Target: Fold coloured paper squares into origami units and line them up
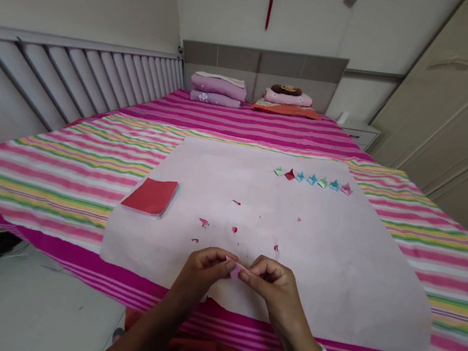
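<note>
Between my two hands is a small piece of folded pink paper (236, 271), held just above the near edge of a large white sheet (335, 261). My left hand (212, 266) pinches its left side between thumb and fingers. On the right side, my right hand (270, 279) grips it the same way, and a white bead bracelet circles that wrist. The fingers hide part of the folds. A row of several small folded paper pieces (312, 179) in green, red, blue and pink stands toward the sheet's far right. Farther left lies a stack of square paper (152, 196), red on top.
Red marks or scraps (204, 223) dot the middle of the sheet. Beneath it spreads a striped bed cover (411, 225). Folded bedding (218, 90) and a second pile (288, 98) sit by the headboard. A white railing (76, 78) runs along the left; wardrobe doors (464, 104) stand at right.
</note>
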Available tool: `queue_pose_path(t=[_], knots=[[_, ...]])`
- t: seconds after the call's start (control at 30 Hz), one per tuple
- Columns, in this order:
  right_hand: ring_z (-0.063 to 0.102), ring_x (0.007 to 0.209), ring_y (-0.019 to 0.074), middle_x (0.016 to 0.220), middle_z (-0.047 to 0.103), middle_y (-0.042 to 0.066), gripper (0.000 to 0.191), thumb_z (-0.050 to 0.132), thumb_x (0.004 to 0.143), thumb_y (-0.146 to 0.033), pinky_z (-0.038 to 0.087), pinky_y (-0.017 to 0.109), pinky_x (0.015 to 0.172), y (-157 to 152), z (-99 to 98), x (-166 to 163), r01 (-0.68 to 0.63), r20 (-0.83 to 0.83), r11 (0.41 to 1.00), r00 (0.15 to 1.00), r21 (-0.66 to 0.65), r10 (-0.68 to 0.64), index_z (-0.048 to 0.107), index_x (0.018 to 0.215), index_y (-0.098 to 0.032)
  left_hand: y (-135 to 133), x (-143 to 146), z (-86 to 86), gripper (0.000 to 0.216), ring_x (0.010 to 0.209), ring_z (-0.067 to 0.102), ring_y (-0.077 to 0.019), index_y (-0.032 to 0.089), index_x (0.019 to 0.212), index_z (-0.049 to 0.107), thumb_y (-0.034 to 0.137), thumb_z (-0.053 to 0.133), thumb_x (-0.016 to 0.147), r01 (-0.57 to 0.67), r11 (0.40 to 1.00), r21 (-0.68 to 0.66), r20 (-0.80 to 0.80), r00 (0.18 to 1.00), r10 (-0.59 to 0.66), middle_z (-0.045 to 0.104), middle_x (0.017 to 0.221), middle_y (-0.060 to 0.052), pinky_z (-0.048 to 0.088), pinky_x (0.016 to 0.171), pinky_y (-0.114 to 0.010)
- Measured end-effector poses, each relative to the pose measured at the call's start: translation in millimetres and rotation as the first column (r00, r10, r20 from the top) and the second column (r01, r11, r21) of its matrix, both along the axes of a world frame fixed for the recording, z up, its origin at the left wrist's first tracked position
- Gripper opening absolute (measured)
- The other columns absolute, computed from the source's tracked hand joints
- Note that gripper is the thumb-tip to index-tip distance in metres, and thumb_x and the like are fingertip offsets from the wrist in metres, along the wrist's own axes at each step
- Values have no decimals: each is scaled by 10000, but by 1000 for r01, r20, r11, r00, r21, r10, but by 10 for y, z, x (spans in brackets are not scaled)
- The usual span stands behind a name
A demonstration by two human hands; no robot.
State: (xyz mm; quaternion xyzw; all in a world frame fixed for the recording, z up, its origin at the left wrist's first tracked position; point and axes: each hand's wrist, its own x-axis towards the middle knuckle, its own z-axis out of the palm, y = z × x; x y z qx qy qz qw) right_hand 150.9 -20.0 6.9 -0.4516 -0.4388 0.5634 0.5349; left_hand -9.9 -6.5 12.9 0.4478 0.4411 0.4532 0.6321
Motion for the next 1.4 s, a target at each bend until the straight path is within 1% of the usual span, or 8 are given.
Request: queue_pose_path(t=[0.2,0.4,0.5,0.67,0.87,1.1,1.2,1.4], knots=[[600,589,158,585,665,5,212,794,661,-325,463,284,607,-17,-3,-48,15,-93,1000,996,-19,-16,655,600,-176,-28,79,-130,311,555,604,-126,129,727,712,431,746,658,31,995,-96,8,1000,-30,662,574,-13,507,575,-252],[517,538,123,535,588,-27,298,819,623,-343,406,255,548,-16,-31,-48,59,8,998,998,-7,-59,593,536,-170,2,58,-158,321,400,482,-81,144,585,602,430,716,677,-11,999,-52,-44,999,9,550,438,37,394,436,-205],[516,573,129,573,588,-19,306,813,630,-377,402,256,567,-14,-1,-28,-22,-18,1000,1000,-1,22,596,576,-168,14,21,-118,308,408,488,-85,145,600,606,424,700,692,47,998,-38,-52,997,-49,560,456,34,397,449,-212],[533,622,143,626,590,-10,282,672,787,-431,421,264,622,-37,57,-25,-136,-166,988,979,-76,122,622,679,-175,-4,-32,-28,279,431,510,-93,151,633,620,406,666,737,186,982,-30,-81,979,-188,578,465,33,411,491,-217],[482,551,114,568,551,-31,275,708,755,-393,385,234,557,-42,44,-39,-161,-221,981,966,-110,134,594,630,-176,-12,-71,-10,262,436,505,-89,150,641,610,380,655,758,240,971,-16,-117,964,-240,582,483,29,400,496,-213],[538,546,126,587,626,5,185,707,745,-342,423,247,551,2,63,-6,-170,-42,985,985,-39,169,698,751,-158,34,-53,-22,228,444,502,-94,143,670,632,357,661,741,132,991,36,-187,975,-123,558,494,32,395,471,-211],[533,511,122,543,609,-6,130,703,712,-291,422,240,516,14,73,-26,-115,47,993,992,-15,116,698,713,-161,35,1,-28,207,458,516,-104,143,699,650,348,667,729,79,995,56,-222,973,-64,554,485,34,419,483,-216],[495,467,100,517,587,-25,96,670,680,-263,404,217,473,25,2,-96,-25,36,1000,999,19,24,656,648,-174,36,83,-118,183,498,543,-111,151,772,652,330,632,743,-9,993,115,-197,980,32,577,535,26,446,508,-215]])
